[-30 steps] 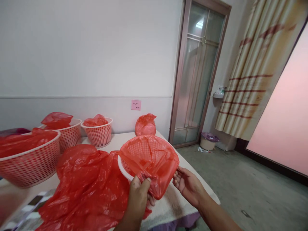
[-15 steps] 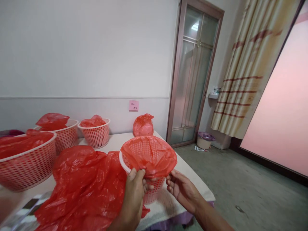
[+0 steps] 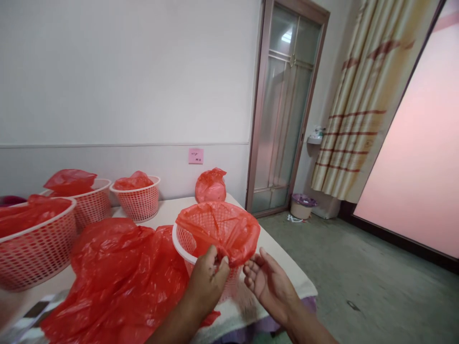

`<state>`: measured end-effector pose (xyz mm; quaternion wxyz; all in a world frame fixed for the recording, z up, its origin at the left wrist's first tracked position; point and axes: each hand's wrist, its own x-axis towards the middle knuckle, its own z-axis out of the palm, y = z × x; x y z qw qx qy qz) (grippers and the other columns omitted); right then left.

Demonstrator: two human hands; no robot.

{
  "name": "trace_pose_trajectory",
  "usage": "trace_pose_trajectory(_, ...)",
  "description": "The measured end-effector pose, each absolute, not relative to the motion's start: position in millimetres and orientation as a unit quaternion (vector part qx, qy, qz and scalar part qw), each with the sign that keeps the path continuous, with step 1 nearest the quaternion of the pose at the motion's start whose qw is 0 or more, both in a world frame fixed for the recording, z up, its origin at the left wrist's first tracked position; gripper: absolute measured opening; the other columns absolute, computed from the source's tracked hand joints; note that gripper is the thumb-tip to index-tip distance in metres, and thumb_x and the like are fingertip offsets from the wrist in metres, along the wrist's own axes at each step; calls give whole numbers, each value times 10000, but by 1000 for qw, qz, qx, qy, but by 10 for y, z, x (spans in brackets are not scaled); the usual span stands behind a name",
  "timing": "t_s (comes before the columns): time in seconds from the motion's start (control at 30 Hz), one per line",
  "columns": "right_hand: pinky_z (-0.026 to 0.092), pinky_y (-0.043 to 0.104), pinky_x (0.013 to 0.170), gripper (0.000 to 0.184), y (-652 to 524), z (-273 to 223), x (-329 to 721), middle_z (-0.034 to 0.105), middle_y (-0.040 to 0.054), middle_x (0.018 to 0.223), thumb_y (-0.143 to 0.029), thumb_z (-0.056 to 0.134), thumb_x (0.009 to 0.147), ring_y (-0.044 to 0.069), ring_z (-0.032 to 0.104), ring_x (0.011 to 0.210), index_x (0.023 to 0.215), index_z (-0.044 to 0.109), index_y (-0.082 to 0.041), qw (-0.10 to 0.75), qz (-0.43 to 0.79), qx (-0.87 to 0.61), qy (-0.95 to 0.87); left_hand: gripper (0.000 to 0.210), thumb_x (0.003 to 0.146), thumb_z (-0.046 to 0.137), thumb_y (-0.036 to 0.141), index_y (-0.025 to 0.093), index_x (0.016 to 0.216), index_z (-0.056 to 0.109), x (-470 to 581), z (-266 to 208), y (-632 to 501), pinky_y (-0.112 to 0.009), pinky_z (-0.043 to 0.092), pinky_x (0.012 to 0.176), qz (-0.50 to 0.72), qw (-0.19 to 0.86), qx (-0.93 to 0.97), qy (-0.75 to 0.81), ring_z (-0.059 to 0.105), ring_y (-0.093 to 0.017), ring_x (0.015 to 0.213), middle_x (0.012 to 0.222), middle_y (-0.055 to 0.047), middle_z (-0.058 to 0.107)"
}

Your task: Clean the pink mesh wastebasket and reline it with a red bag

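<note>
A white perforated plastic basket [image 3: 182, 247] stands near the table's right corner. A thin red plastic bag [image 3: 229, 224] lines it and folds over most of the rim; the rim's left side is bare. My left hand [image 3: 209, 273] pinches gathered bag plastic at the near rim. Just right of the near rim, my right hand [image 3: 268, 283] has its palm turned inward and its fingers loosely curled and apart, with nothing visible in it. Left of the basket lies a loose heap of red plastic bags [image 3: 122, 272].
Several similar baskets with red bags, among them a small basket [image 3: 140, 203], stand at left. A tied red bag [image 3: 211, 187] sits by the wall under a pink note [image 3: 195, 156]. The white-covered table [image 3: 287, 270] ends at right; a waste bin [image 3: 301, 208] stands on the floor.
My left hand has moved slightly right along the near rim, bunching the bag there. My right hand's fingers have come away from the bag edge and opened. The view has shifted slightly.
</note>
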<state>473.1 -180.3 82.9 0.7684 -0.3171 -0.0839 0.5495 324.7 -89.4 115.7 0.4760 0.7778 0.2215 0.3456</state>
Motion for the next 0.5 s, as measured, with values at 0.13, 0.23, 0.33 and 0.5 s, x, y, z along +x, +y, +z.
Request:
trace_pose_trajectory(0.13, 468, 171, 443, 213, -1709, 909, 5031, 617, -8, 539, -286, 581, 894, 79, 578, 453, 732, 605, -150, 772, 494, -392, -76, 138, 875, 433, 260, 207, 748, 449, 3223, 1143, -924, -263, 364, 627, 332, 450, 803, 205, 510, -144, 657, 697, 20, 532)
trace_pose_trajectory(0.23, 457, 146, 417, 167, -1592, 962, 5184, 581, -22, 486, -125, 565, 875, 56, 529, 392, 712, 600, -130, 761, 466, -443, -84, 122, 865, 443, 243, 207, 748, 446, 3221, 1138, -935, -259, 350, 608, 332, 444, 806, 207, 508, -141, 634, 681, 22, 537)
trace_pose_trajectory(0.33, 454, 138, 410, 178, -1494, 973, 5253, 572, -22, 467, -46, 567, 838, 52, 516, 381, 680, 581, -128, 760, 450, -462, -86, 123, 867, 442, 247, 205, 752, 448, 3213, 1129, -925, -259, 356, 616, 331, 456, 800, 207, 514, -141, 641, 690, 18, 542)
trace_pose_trajectory(0.5, 469, 138, 443, 181, -1445, 924, 5285, 568, -26, 476, -81, 555, 851, 48, 518, 401, 682, 565, -145, 763, 423, -480, -93, 195, 901, 418, 316, 208, 741, 445, 3218, 1131, -901, -264, 350, 613, 333, 469, 789, 214, 496, -139, 637, 676, 22, 518)
